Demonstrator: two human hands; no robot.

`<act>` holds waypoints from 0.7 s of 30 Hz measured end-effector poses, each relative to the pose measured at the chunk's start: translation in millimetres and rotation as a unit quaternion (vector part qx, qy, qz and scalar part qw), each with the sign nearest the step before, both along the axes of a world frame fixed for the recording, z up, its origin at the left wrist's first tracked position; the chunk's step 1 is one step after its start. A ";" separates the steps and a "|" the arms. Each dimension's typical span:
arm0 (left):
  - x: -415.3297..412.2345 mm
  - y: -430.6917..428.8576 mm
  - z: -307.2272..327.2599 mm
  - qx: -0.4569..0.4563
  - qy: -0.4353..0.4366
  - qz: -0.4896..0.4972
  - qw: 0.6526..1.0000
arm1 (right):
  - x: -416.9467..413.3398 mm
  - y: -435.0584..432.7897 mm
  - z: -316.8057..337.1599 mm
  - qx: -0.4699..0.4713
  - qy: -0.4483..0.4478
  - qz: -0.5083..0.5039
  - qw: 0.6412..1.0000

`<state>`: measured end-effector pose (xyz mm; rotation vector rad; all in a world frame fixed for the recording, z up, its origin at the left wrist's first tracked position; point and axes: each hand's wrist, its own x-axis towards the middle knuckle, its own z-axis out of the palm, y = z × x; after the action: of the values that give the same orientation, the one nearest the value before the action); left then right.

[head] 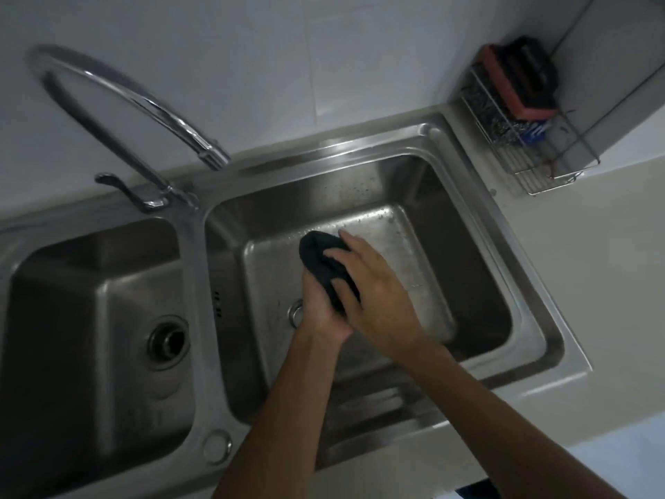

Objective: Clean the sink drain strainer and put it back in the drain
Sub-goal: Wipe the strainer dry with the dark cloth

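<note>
Both hands meet over the sink's (478,282) right basin. The left hand (320,313) grips a dark cloth (318,255) from below and the right hand (374,293) curls over it. The strainer is hidden, probably inside the cloth, so this looks like the wiping step. Next it needs seating squarely in the drain (295,313) below.

A pale, smooth surface (536,253) runs along a white wall. A double stainless-steel sink (196,282) is set into it, its rim flush with the top. The left basin (90,282) has a round drain (168,342) in its floor, and the right basin (414,196) is speckled with water drops on its far wall. A curved chrome faucet (144,102) rises from the sink's back rim between the basins. At the far right corner a wire rack (539,178) stands on the surface, holding a red-and-black sponge (518,81).
</note>
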<state>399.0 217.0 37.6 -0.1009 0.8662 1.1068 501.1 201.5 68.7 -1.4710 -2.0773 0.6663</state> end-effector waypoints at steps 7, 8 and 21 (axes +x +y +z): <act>-24.7 -12.9 30.5 -0.021 0.023 0.024 0.999 | -23.1 -26.8 7.9 -0.003 0.031 -0.017 0.999; -26.4 -14.3 30.7 -0.020 0.033 0.035 0.999 | -26.9 -38.0 9.5 0.020 0.013 0.022 0.999; 5.8 -7.9 60.7 0.005 0.034 -0.008 0.999 | 6.0 12.6 46.1 -0.014 0.073 -0.031 0.997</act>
<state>404.7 209.1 98.3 -0.0480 0.9195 1.1057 507.1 214.1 114.8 -1.4500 -1.9116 0.7582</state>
